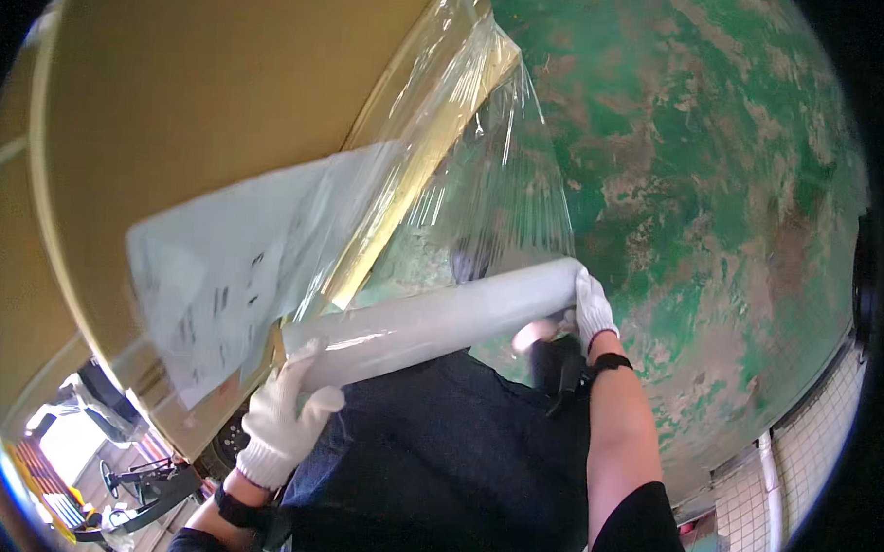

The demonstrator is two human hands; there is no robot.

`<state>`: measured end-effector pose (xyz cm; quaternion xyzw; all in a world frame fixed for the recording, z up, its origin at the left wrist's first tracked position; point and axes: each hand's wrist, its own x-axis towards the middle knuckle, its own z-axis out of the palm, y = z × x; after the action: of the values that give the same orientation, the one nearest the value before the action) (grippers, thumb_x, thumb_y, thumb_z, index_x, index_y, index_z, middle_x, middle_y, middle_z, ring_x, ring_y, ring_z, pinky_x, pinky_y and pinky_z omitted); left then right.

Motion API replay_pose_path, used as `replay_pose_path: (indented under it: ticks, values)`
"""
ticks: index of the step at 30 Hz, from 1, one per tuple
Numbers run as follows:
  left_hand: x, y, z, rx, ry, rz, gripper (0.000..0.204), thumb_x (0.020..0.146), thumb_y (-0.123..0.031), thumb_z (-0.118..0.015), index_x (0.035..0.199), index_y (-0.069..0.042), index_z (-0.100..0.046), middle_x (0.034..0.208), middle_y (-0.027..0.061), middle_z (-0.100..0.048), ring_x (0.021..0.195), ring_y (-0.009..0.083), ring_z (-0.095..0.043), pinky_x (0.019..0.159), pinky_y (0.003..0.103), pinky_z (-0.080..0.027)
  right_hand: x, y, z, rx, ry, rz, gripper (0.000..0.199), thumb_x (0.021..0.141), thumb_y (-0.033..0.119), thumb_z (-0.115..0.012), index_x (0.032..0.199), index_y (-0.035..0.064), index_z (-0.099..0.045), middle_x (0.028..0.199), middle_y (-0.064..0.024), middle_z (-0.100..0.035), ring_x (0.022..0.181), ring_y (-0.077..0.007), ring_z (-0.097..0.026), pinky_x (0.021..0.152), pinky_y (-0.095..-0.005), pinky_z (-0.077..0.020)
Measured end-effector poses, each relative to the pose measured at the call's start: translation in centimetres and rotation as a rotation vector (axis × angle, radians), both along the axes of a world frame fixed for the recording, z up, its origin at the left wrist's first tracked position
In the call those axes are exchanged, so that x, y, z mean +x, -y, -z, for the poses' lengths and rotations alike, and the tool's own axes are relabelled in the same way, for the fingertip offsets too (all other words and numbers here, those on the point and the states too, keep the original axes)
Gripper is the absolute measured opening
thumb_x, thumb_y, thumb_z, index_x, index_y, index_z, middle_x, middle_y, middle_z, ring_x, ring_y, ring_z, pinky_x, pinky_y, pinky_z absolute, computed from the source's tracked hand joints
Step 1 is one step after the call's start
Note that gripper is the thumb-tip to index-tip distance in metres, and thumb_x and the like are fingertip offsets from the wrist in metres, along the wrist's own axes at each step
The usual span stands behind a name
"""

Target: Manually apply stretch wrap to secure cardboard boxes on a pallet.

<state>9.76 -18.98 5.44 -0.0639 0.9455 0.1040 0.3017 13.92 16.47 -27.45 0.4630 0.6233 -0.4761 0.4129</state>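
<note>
A thick roll of clear stretch film (440, 320) lies slantwise across the middle, its right end higher in view. My left hand (286, 407), in a white knit glove, supports the roll's left end, thumb sticking out to the side. At the other end, my right hand (593, 306), gloved in white too, grips the roll; its fingers are partly hidden. A sheet of film (514, 171) stretches from the roll up to the corner of a large brown carton (245, 74). Beneath the film, a pale yellow edge strip (416, 187) runs along that corner.
A white paper sheet (233, 259) with dark marks is on the carton's side, partly under film. Worn green floor (698, 188) spreads to the right. A white pipe (771, 487) runs by a tiled wall at lower right. A vehicle with a steering wheel (114, 479) stands at lower left.
</note>
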Motion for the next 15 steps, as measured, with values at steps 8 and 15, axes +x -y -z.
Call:
replay_pose_path:
  ticks: [8,15]
  values:
    - [12.5,5.2,1.7,0.144,0.065,-0.179,0.061,0.097,-0.047,-0.061,0.14,-0.005,-0.052,0.139,0.0163,-0.059,0.125,0.0321,-0.06,0.104,0.038,-0.047,14.9,-0.1,-5.5,0.122,-0.02,-0.004,0.072,0.1,0.063,-0.04,0.147,0.0074,-0.044,0.134,-0.0148,-0.058,0.101,-0.0285,-0.063,0.082,-0.0384,-0.0539]
    - [20.7,16.0,4.2,0.203,0.305,-0.306,0.047,0.1,-0.026,-0.059,0.142,-0.007,-0.052,0.146,0.0117,-0.054,0.138,0.0222,-0.048,0.115,0.032,-0.034,26.9,8.4,-7.2,0.067,0.096,0.092,0.073,0.098,0.065,-0.042,0.149,0.0129,-0.042,0.127,-0.0098,-0.06,0.07,-0.0204,-0.06,0.057,-0.0375,-0.0546]
